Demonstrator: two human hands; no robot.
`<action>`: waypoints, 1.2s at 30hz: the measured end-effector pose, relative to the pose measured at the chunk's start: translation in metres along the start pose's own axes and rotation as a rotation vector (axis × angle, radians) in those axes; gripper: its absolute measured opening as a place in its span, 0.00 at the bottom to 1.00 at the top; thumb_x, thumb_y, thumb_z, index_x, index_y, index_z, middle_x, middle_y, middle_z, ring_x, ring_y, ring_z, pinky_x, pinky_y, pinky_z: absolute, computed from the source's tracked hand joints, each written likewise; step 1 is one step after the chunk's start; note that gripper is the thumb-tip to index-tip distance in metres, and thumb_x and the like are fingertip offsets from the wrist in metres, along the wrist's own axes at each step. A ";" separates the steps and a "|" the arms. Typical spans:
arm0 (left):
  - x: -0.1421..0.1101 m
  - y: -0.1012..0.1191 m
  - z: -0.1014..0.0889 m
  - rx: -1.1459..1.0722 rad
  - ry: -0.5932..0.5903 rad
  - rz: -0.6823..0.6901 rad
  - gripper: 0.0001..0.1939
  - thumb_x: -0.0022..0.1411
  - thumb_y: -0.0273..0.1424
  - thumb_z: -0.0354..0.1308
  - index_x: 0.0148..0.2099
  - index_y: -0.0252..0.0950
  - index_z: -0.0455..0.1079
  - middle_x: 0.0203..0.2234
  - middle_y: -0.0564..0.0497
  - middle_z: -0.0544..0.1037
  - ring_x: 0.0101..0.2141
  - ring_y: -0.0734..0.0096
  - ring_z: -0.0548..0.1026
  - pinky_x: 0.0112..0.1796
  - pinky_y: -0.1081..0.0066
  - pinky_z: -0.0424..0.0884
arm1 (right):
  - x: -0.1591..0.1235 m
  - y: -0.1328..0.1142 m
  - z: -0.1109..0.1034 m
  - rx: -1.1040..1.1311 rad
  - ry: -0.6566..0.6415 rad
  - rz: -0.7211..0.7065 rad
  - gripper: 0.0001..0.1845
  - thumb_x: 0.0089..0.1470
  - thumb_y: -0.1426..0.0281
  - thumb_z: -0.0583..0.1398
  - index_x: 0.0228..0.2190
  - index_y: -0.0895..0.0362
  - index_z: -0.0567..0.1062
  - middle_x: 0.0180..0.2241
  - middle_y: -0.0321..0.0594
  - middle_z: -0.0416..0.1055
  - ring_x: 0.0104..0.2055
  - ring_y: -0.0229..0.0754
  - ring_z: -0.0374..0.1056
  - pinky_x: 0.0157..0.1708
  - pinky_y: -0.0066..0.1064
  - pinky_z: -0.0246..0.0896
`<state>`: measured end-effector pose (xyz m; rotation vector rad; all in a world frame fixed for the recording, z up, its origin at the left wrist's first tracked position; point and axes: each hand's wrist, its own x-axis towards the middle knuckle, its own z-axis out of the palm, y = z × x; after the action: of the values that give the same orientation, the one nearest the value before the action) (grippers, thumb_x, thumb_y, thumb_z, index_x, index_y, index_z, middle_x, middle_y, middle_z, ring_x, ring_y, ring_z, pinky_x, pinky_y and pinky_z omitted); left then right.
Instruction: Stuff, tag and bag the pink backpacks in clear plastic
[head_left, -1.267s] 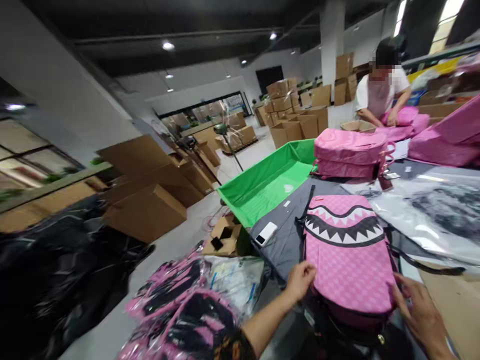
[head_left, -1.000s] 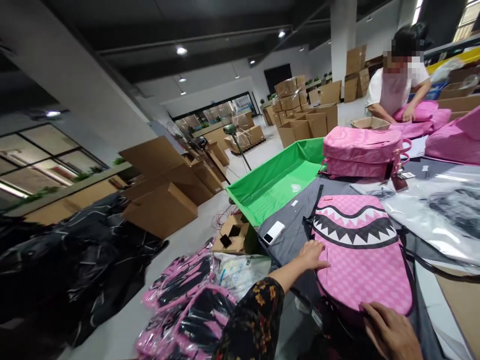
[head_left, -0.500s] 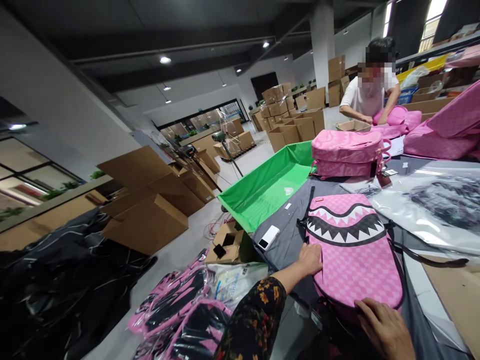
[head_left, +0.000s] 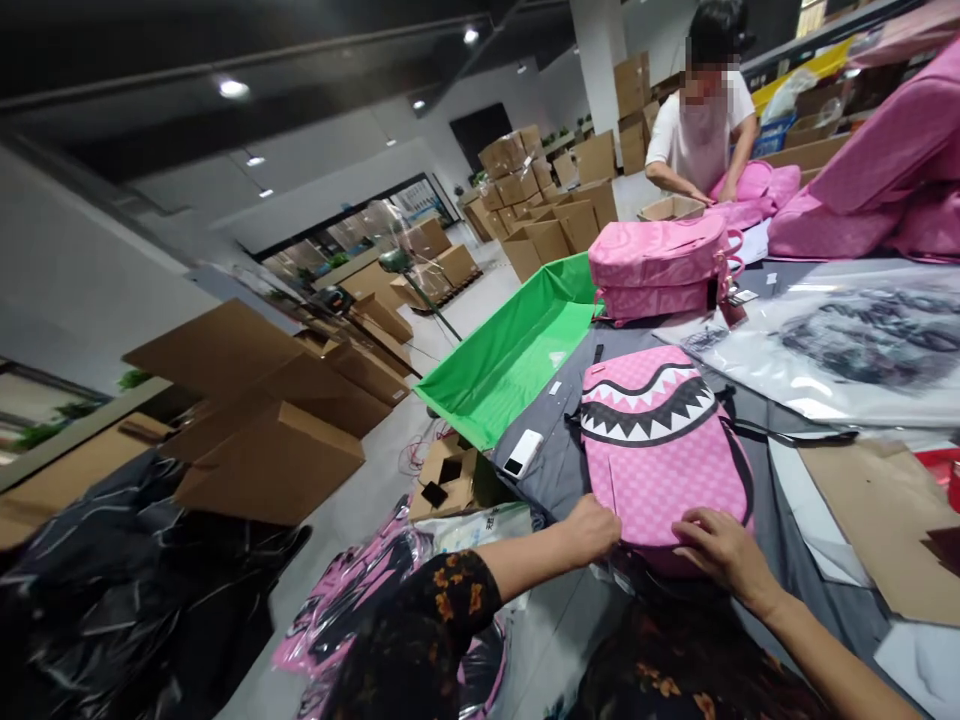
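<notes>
A pink checkered backpack (head_left: 664, 480) with a black-and-white shark-mouth print lies face up on the grey-covered table, its bottom end toward me. My left hand (head_left: 592, 530) is closed at its lower left edge, fingers bunched against the side. At the bottom right, my right hand (head_left: 720, 552) has its fingers bent over the edge, pinching the fabric; the thumb is mostly hidden. Black straps (head_left: 795, 436) stick out to the right of the bag. A white phone-like device (head_left: 523, 454) rests left of it.
Behind the backpack stands another pink backpack (head_left: 660, 268), beside a green fabric bin (head_left: 480, 385). Cardboard (head_left: 885, 530) and plastic packaging (head_left: 877, 350) lie to the right. Plastic-wrapped bags (head_left: 352, 590) are on the floor at left. Across the table, a person (head_left: 701, 130) handles pink bags.
My left hand has slid down to the backpack's lower left corner. My right hand has shifted along the bottom edge. The camera view has turned slightly right and down.
</notes>
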<state>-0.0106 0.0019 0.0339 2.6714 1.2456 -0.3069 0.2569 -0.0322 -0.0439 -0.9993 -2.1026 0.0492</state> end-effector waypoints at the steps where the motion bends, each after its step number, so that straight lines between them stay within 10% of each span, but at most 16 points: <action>1: -0.006 0.004 -0.001 0.012 -0.010 0.016 0.09 0.71 0.31 0.56 0.38 0.33 0.74 0.32 0.47 0.79 0.35 0.64 0.78 0.41 0.61 0.74 | -0.010 0.005 -0.004 0.016 0.024 0.079 0.10 0.65 0.68 0.55 0.44 0.51 0.75 0.38 0.41 0.76 0.37 0.42 0.74 0.36 0.32 0.68; 5: -0.004 0.040 0.009 -0.004 -0.109 0.146 0.14 0.73 0.35 0.51 0.48 0.31 0.73 0.41 0.39 0.81 0.45 0.55 0.79 0.45 0.60 0.73 | -0.070 0.021 -0.016 0.021 0.159 0.513 0.13 0.64 0.63 0.56 0.47 0.54 0.71 0.37 0.43 0.75 0.34 0.44 0.74 0.35 0.36 0.73; 13: 0.052 0.115 0.045 -0.180 -0.367 0.205 0.19 0.74 0.41 0.48 0.56 0.33 0.69 0.41 0.41 0.83 0.41 0.54 0.82 0.36 0.66 0.74 | -0.099 0.004 0.022 0.096 0.048 0.546 0.11 0.61 0.63 0.51 0.40 0.52 0.71 0.31 0.42 0.76 0.30 0.46 0.77 0.26 0.34 0.73; 17: 0.057 0.119 -0.012 -0.475 -0.247 0.120 0.19 0.74 0.41 0.46 0.56 0.36 0.68 0.36 0.41 0.82 0.38 0.52 0.82 0.37 0.63 0.74 | -0.066 0.015 -0.009 0.068 0.099 0.496 0.11 0.66 0.64 0.50 0.41 0.52 0.71 0.33 0.43 0.78 0.33 0.45 0.78 0.30 0.32 0.74; 22: 0.070 0.104 -0.152 -1.359 -0.144 0.109 0.21 0.66 0.49 0.52 0.48 0.37 0.67 0.19 0.54 0.73 0.17 0.71 0.71 0.21 0.73 0.68 | 0.052 0.040 -0.122 -0.155 0.140 0.172 0.19 0.69 0.68 0.46 0.50 0.52 0.73 0.37 0.43 0.77 0.33 0.42 0.76 0.29 0.29 0.67; 27: 0.091 0.072 -0.274 -1.608 0.197 -0.055 0.17 0.62 0.43 0.60 0.37 0.31 0.72 0.16 0.55 0.71 0.12 0.79 0.63 0.16 0.79 0.57 | 0.162 0.020 -0.211 -0.407 0.070 -0.109 0.16 0.66 0.73 0.47 0.40 0.52 0.74 0.31 0.39 0.74 0.22 0.37 0.66 0.19 0.29 0.49; 36: 0.125 0.082 -0.298 -1.773 0.202 -0.052 0.15 0.68 0.35 0.57 0.33 0.29 0.72 0.17 0.52 0.71 0.17 0.79 0.66 0.20 0.79 0.63 | 0.178 -0.044 -0.183 -0.301 0.101 -0.138 0.17 0.69 0.70 0.48 0.28 0.52 0.69 0.19 0.32 0.68 0.16 0.35 0.61 0.17 0.31 0.45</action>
<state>0.1642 0.1154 0.2943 1.0962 0.8220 0.7460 0.2849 0.0058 0.2114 -1.0031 -2.1186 -0.3891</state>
